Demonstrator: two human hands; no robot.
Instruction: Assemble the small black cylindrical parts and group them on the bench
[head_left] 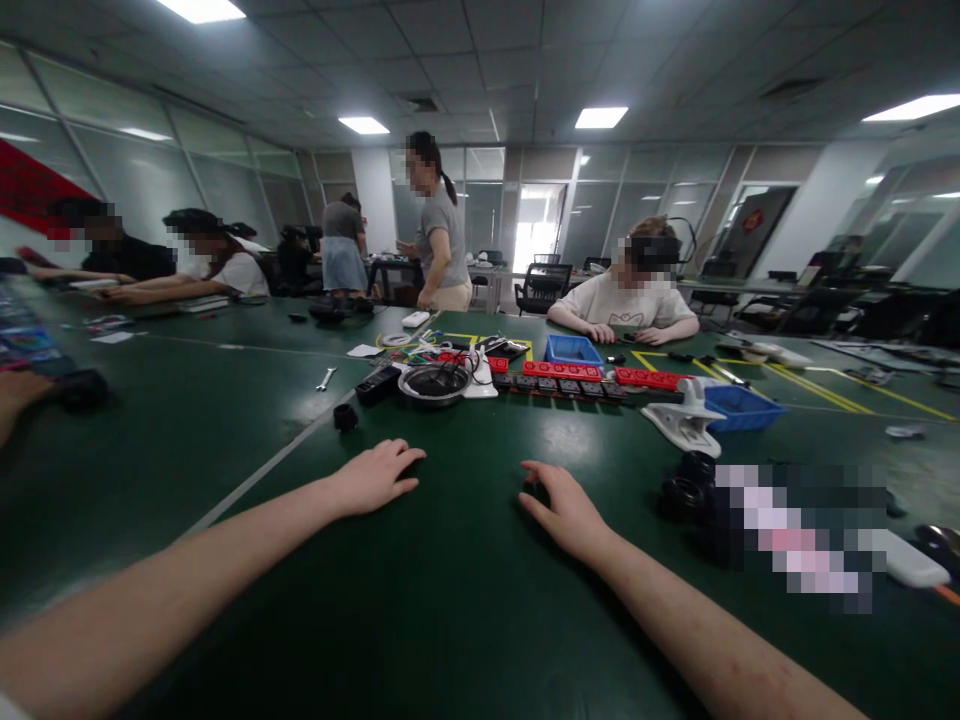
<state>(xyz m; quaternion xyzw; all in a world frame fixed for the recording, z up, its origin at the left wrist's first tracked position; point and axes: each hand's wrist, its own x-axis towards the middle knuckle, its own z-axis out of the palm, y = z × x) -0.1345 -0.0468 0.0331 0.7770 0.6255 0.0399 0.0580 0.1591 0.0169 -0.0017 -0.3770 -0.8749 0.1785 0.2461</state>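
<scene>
Spacing looks fine: left hand (377, 477) and right hand (568, 512) look empty, loosely spread, low at green tabletop (465, 620). I'd steer left hand wide of black cap (345, 417).

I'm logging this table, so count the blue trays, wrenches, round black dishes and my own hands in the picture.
Blue trays: 2
Wrench: 1
Round black dish: 1
Your hands: 2
Total: 6
</scene>
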